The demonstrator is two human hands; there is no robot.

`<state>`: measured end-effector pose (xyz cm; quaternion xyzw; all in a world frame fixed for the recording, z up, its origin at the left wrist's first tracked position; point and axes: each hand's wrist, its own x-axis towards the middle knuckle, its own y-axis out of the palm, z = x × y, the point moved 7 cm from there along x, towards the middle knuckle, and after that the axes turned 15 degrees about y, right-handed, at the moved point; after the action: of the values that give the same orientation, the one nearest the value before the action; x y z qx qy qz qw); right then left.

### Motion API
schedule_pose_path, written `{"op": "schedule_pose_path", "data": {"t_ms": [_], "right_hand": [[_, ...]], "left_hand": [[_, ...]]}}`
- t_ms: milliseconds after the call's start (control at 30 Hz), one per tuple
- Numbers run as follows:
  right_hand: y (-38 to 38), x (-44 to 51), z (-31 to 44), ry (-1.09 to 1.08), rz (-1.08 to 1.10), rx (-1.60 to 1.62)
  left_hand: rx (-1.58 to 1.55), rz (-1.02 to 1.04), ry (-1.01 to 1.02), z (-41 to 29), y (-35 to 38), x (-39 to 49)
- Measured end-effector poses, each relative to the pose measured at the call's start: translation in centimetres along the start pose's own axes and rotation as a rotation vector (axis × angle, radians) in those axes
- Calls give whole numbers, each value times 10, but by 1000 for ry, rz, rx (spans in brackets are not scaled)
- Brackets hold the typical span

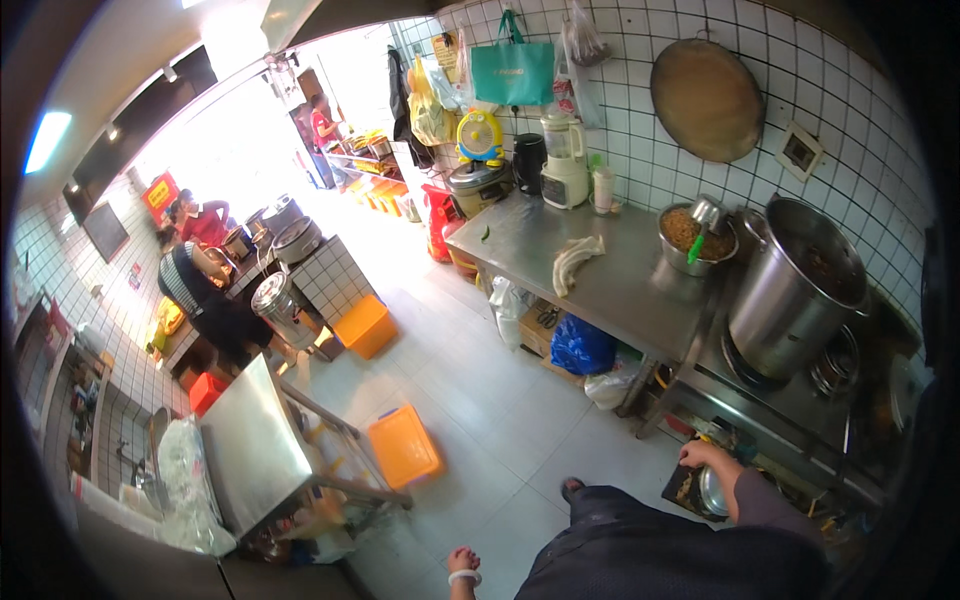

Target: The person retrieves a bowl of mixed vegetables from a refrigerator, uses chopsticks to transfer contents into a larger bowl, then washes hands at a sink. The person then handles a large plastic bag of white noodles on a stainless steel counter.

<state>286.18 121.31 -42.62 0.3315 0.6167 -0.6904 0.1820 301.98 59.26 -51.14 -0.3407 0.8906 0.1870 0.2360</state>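
My right hand (699,454) reaches low in front of the stove, beside a dark tray and a round metal lid (714,489); whether it grips anything there is hard to see. With a white bracelet at the wrist, my left hand (464,559) hangs over the floor, fingers curled and nothing visible in them. Above my right hand stands a tall steel stockpot (780,315) holding dark contents. Left of it, a steel bowl (697,238) of brown food has a green-handled metal ladle or scoop (705,217) in it. A pale, folded strip of food or cloth (576,262) lies on the steel counter (517,240).
An orange bin (406,447) stands on the floor near a steel table (259,442); another orange bin (365,326) is farther back. Under the counter sits a blue plastic bag (583,345). A blender (564,161) stands by the tiled wall. Several people are farther off.
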Motion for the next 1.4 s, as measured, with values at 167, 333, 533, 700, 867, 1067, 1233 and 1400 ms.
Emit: {"op": "schedule_pose_path", "data": {"t_ms": [167, 333, 533, 700, 867, 1067, 1233, 1400], "right_hand": [[-92, 100, 87, -54, 25, 188], [-201, 209, 308, -380, -84, -33], [-275, 234, 620, -778, -54, -109], [-292, 229, 806, -1206, 44, -372], [-344, 293, 875, -1086, 224, -616], [-454, 397, 936, -796, 84, -567], [-472, 463, 1038, -863, 128, -716], [-437, 475, 1212, -1088, 117, -906]], "left_hand": [[149, 34, 136, -56, 46, 107], [680, -71, -87, -8, -20, 120], [1154, -133, -450, 16, -39, 81], [1022, -197, -509, -3, 10, 154], [1384, 174, -116, -116, 92, 356], [-241, -431, 87, -336, 128, 537], [-139, -554, 158, -434, 100, 608], [-244, -874, 207, -393, 54, 595]]}}
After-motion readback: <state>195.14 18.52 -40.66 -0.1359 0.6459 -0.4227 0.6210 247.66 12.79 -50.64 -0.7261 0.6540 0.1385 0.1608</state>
